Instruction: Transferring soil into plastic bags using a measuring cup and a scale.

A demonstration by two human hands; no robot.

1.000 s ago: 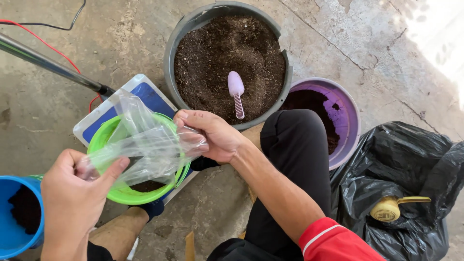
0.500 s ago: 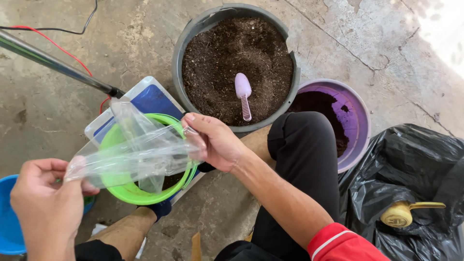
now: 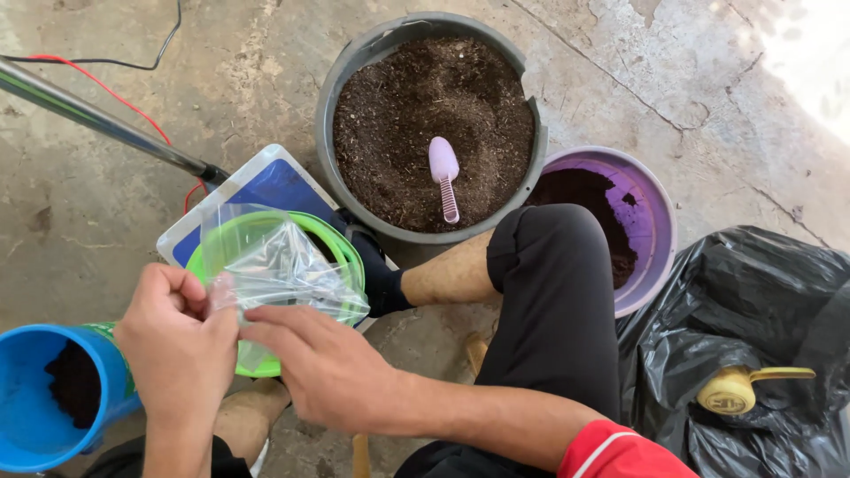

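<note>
A thin clear plastic bag point(image 3: 270, 265) is held by both hands. Its edge is pinched between the thumb and fingers of the left hand point(image 3: 177, 341). The same edge is touched by the fingertips of the right hand point(image 3: 332, 372), as if the two sides were being rubbed apart so the bag can be opened; whether that hand has a firm pinch cannot be told from here. The bag is kept right above a green bowl point(image 3: 341, 243), which is set on a blue and white flat scale point(image 3: 261, 181). Just beside the left hand a blue cup point(image 3: 27, 416) with dark soil is placed. Farther out, a big grey tub point(image 3: 354, 71) of soil is seen, with a small pink scoop point(image 3: 444, 173) left lying on top.
</note>
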